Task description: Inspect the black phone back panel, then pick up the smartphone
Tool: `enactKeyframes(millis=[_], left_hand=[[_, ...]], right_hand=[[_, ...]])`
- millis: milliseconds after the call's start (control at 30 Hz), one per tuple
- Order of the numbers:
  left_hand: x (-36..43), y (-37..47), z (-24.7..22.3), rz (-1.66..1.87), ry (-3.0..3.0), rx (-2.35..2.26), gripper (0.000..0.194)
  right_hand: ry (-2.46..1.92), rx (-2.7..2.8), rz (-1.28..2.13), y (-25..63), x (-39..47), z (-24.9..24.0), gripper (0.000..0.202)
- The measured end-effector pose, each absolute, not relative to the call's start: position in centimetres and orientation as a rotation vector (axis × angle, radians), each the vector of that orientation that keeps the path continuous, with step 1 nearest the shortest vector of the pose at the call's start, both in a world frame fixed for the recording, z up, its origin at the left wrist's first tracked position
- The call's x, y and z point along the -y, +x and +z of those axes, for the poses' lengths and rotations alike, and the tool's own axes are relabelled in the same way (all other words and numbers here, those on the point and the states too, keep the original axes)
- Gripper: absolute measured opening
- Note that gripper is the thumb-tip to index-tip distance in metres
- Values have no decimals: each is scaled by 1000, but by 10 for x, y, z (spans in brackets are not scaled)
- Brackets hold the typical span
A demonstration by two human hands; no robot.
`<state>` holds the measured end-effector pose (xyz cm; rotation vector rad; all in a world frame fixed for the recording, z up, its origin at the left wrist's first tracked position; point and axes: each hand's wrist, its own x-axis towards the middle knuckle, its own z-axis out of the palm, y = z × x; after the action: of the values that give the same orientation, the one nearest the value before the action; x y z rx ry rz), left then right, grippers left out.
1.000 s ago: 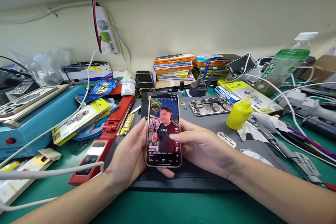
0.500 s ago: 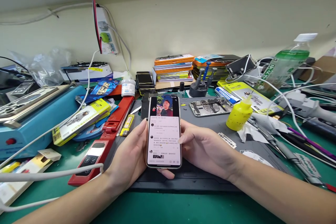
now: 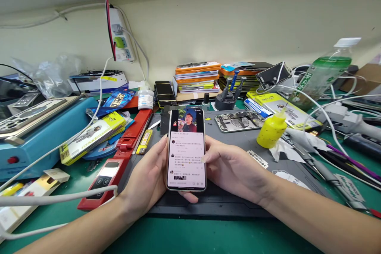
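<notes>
A lit smartphone (image 3: 186,158) is held upright between my two hands, its screen facing me with a video at the top and lines of comments below. My left hand (image 3: 149,170) grips its left edge, and most of those fingers are hidden behind it. On the right edge, my right hand (image 3: 229,166) is closed around the phone with the thumb at the screen's side. A fingertip shows under the phone's bottom edge. Beyond the phone, an opened phone (image 3: 239,121) with bare inner parts lies on the dark grey work mat (image 3: 208,206).
Right of the hands stand a yellow dropper bottle (image 3: 271,129), razor blades (image 3: 258,158) and a tilted drink bottle (image 3: 324,75). To the left are a red tool (image 3: 102,184), a blue machine (image 3: 38,139) and white cables (image 3: 59,199). Stacked boxes (image 3: 197,77) line the wall.
Almost nothing differs. Both hands hold the phone in the same place, and the screen shows the same video and comments page.
</notes>
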<state>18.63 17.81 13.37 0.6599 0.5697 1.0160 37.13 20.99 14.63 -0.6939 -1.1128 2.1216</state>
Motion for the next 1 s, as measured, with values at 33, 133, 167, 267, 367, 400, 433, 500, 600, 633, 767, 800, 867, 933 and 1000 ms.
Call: enactKeyframes(millis=[33, 133, 167, 267, 367, 400, 433, 500, 600, 633, 767, 800, 867, 933, 1000], left_hand=[[-178, 186, 134, 1020, 651, -576, 44], [-179, 186, 132, 1020, 633, -578, 43], [-179, 186, 132, 1017, 630, -568, 43], [-180, 186, 130, 1003, 638, -535, 41], [-180, 187, 130, 1002, 654, -541, 41], [-180, 187, 130, 1004, 656, -548, 41], [-179, 186, 130, 1008, 656, -553, 41], [-179, 186, 130, 1005, 661, -562, 41], [-178, 185, 129, 992, 674, -575, 41], [-178, 185, 129, 989, 680, -577, 42], [-179, 187, 129, 992, 715, -576, 42], [-179, 187, 129, 991, 716, -579, 42], [-179, 188, 129, 987, 716, -578, 42], [-180, 188, 129, 976, 721, -576, 43], [-180, 188, 128, 970, 729, -571, 44]], right_hand=[[-700, 1116, 2120, 371, -210, 147, 44], [-726, 1134, 2106, 371, -209, 147, 46], [-733, 1137, 2103, 372, -209, 147, 45], [-711, 1131, 2107, 373, -209, 145, 47], [-669, 1149, 2130, 374, -209, 143, 49], [-662, 1161, 2135, 374, -209, 142, 50], [-658, 1170, 2136, 374, -210, 142, 50], [-650, 1179, 2135, 374, -210, 141, 50], [-638, 1191, 2140, 373, -212, 141, 49], [-633, 1193, 2145, 373, -212, 141, 48], [-606, 1204, 2153, 373, -211, 140, 46], [-605, 1207, 2151, 373, -211, 140, 47], [-611, 1209, 2141, 374, -210, 139, 47], [-618, 1205, 2135, 374, -210, 139, 48], [-611, 1206, 2134, 374, -210, 139, 47]])
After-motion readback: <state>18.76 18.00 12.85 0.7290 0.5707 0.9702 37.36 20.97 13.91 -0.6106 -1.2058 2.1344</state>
